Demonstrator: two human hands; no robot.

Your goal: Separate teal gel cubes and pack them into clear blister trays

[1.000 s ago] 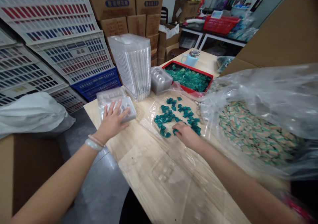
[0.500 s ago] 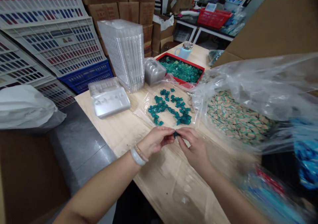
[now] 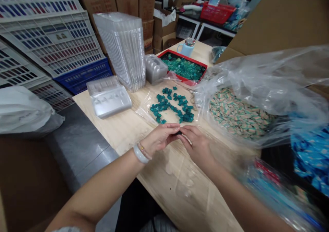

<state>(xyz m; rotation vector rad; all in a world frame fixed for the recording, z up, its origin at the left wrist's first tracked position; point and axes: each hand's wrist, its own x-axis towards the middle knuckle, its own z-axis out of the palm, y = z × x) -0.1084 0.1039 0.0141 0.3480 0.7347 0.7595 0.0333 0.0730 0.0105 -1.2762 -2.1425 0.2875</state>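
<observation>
My left hand (image 3: 159, 138) and my right hand (image 3: 196, 143) meet over the wooden table (image 3: 123, 129), fingers pinched together on one small teal piece (image 3: 179, 133) between them. Just beyond my hands, a scatter of several teal pieces (image 3: 172, 105) lies on a clear plastic sheet. A flat clear plastic tray (image 3: 109, 100) lies to the left, away from both hands. My left wrist wears a pale bangle.
A tall stack of clear trays (image 3: 123, 50) and a small grey tray stack (image 3: 154, 67) stand behind. A red tray of teal pieces (image 3: 183, 67), a blue mug (image 3: 187, 47), and a big clear bag of packets (image 3: 239, 112) sit right. Crates and boxes line the left.
My left hand left the flat clear tray and my right hand left the teal pile with one piece; both came together nearer me, pinching that piece. The camera tilted down.
</observation>
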